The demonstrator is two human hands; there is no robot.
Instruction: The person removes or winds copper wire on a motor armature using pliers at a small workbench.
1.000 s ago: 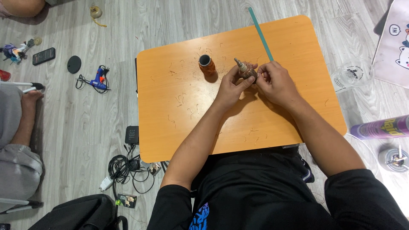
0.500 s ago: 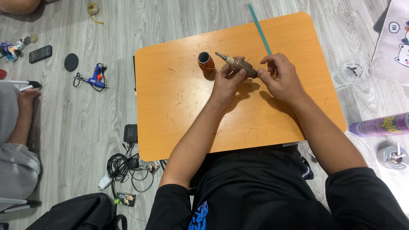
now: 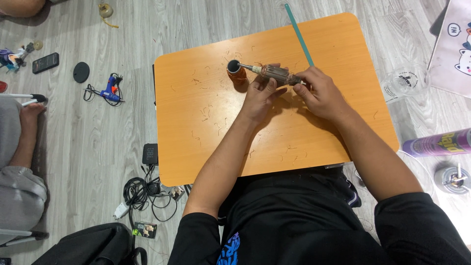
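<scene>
Head view: one camera looking down on a low orange table (image 3: 206,147) set on a grey plank floor (image 3: 98,127).
Rotor: the copper-wound motor armature (image 3: 275,74) lies almost level above the far middle of the table, its steel shaft pointing left toward a small copper-coloured spool (image 3: 236,70).
Change: a second ago the armature was bunched upright between both hands – now it is stretched out sideways, shaft tip just beside the spool's rim.
Left hand: the left hand (image 3: 260,95) cups the armature from below, fingers curled round its left half.
Right hand: the right hand (image 3: 321,93) pinches the right end between thumb and fingertips – closed on it, not open.
Meaning: judged from the turn, the winding is being worked along its length rather than at one end.
Litter: short copper wire scraps (image 3: 208,113) are scattered over the tabletop.
Far edge: a teal stick (image 3: 298,33) lies slanting off the far side.
Floor left: a blue glue gun (image 3: 109,92), a black phone (image 3: 45,62), tangled black cables (image 3: 147,194).
Floor right: a purple spray can (image 3: 436,143) on its side.
Other person: a bare foot (image 3: 30,114) at the left.
</scene>
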